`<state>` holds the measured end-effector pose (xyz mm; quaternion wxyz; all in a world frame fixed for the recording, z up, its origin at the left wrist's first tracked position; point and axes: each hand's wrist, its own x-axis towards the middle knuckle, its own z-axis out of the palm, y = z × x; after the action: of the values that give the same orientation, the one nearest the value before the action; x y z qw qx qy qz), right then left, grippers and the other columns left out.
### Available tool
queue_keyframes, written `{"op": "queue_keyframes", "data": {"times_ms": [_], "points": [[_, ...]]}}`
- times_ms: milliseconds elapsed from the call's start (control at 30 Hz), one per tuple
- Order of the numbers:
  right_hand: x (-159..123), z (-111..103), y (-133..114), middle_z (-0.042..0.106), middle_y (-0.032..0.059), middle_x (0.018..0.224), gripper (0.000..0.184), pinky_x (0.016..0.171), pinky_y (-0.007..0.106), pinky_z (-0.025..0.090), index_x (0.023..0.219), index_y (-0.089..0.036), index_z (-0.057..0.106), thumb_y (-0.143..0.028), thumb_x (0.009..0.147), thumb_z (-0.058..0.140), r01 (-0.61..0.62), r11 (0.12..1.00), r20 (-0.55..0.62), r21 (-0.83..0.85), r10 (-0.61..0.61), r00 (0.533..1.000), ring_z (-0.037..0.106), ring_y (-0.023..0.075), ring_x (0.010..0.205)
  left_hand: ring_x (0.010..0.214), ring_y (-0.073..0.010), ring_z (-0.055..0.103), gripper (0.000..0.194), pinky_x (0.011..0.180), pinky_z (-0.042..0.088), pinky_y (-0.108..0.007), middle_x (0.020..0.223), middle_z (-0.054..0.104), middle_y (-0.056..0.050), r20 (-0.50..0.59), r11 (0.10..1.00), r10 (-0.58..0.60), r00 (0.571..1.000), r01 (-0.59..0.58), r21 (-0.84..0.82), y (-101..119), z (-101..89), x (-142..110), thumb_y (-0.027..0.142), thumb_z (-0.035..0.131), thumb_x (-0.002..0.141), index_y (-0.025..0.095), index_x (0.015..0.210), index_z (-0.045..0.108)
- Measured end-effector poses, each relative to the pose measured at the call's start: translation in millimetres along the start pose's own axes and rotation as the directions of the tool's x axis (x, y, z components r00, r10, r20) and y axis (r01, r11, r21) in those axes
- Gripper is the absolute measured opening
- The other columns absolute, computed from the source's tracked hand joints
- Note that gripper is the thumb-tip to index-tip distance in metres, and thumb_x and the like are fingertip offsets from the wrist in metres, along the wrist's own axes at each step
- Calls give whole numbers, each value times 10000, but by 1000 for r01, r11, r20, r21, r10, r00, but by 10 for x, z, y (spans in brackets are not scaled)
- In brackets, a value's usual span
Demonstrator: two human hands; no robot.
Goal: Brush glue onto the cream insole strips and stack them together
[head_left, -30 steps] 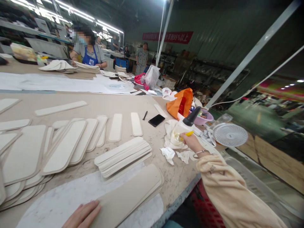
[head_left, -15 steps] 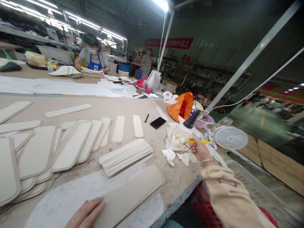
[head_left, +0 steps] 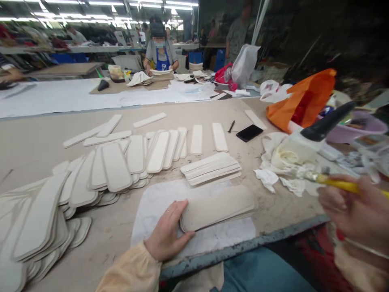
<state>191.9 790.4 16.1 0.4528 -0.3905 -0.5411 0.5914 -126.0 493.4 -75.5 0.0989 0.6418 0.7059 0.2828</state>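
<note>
While right fingers (head_left: pixel 332 195) curl round brush (head_left: pixel 342 184), spread left fingers (head_left: pixel 175 211) touch panels (head_left: pixel 219 206).

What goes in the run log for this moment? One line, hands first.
left hand: touching end of panel stack | right hand: holding yellow-handled brush | brush tip: near white bottle

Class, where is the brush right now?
At the head view's right side, the brush is in the right hand, its tip by the bottle.

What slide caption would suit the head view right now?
Left hand against a stack of pale panels, right hand holding a yellow-handled brush near a black-nozzled container.
</note>
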Motion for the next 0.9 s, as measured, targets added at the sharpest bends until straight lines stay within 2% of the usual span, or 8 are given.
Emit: {"op": "queue_keyframes", "data": {"times_ms": [67,167,267,367,500,733,800,900], "points": [[-425,307,105,317,-9,420,341,383,304,158,797,-255,631,-535,874,451,-100,991,9,90,100,995,292,111,364,1299,-300,421,813,1095,358,-512,1382,459,-156,-10,999,-20,1000,20,-28,7,-2,-10,290,648,788,200,1450,185],[-919,832,332,376,-13,414,321,397,284,190,869,-248,617,-546,856,499,-211,975,143,69,199,969,316,114,380,1287,-302,431,855,1085,366,-509,1361,472,-153,-32,996,-37,999,34,-87,19,-9,-13,278,657,775,199,1458,151],[-1141,1276,491,420,-40,451,385,414,243,203,912,-222,580,-592,864,484,-296,955,328,-26,287,900,306,98,401,1267,-294,448,889,1069,384,-503,1348,474,-153,-32,990,-59,998,54,-132,24,-8,-8,268,661,772,201,1466,109],[-1187,1566,546,434,-56,477,421,436,227,224,940,-198,557,-601,883,449,-308,944,447,-122,329,832,309,92,429,1254,-288,457,929,1059,391,-500,1342,475,-151,-32,984,-69,997,63,-166,18,1,-4,255,673,761,205,1474,79],[-1195,1754,600,438,-67,484,402,457,224,238,948,-188,547,-569,909,426,-272,941,514,-200,337,789,318,91,444,1239,-289,472,954,1038,413,-496,1330,485,-148,-52,980,-66,996,55,-191,10,4,3,232,679,749,214,1479,66],[-1224,1850,726,442,-74,479,384,471,216,263,925,-189,559,-549,919,425,-267,938,555,-223,347,756,339,88,452,1219,-293,478,958,1022,421,-522,1310,490,-154,-44,977,-57,997,47,-208,10,5,8,219,684,751,222,1478,60],[-1216,1844,749,443,-75,470,378,477,210,276,903,-191,562,-547,916,435,-259,937,540,-235,347,767,351,84,452,1226,-292,470,949,1031,412,-527,1317,485,-151,-38,979,-63,997,54,-199,3,13,2,229,680,758,226,1478,62],[-1172,1772,771,452,-71,461,367,474,206,284,881,-192,564,-537,914,443,-244,936,478,-255,341,809,374,85,454,1242,-285,458,909,1045,405,-519,1334,477,-143,-21,983,-72,997,67,-171,-9,25,-7,238,661,775,220,1475,81]]}}
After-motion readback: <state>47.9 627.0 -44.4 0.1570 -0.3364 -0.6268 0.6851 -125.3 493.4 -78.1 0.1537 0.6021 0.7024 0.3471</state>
